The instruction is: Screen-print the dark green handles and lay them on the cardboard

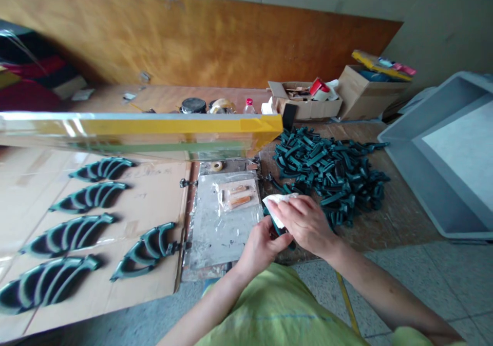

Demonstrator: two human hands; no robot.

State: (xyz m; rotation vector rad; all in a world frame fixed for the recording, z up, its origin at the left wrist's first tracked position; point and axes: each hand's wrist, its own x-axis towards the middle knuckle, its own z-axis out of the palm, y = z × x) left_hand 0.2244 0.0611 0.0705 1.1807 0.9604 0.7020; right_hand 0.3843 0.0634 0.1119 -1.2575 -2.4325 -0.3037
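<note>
My right hand [310,226] is closed on a crumpled white cloth or tissue [272,207], pressing it against a dark green plastic piece [278,229]. That piece is pinched in my left hand [259,246], whose thumb reaches toward the other hand. Most of the piece is hidden by the cloth and fingers. Just beyond my right hand lies a heap of similar dark green plastic pieces [333,174]. A flat board under clear film [210,233] is to the left of my hands, with a small pad bearing two wooden strips [239,200] on it.
Several curved, ribbed green parts [73,233] lie on cardboard [154,174] at left. A yellow-edged panel [185,125] crosses above the bench. A tape roll [216,166], cardboard boxes [311,109] and a red-capped bottle [249,107] sit farther back. A grey bin [416,181] stands right.
</note>
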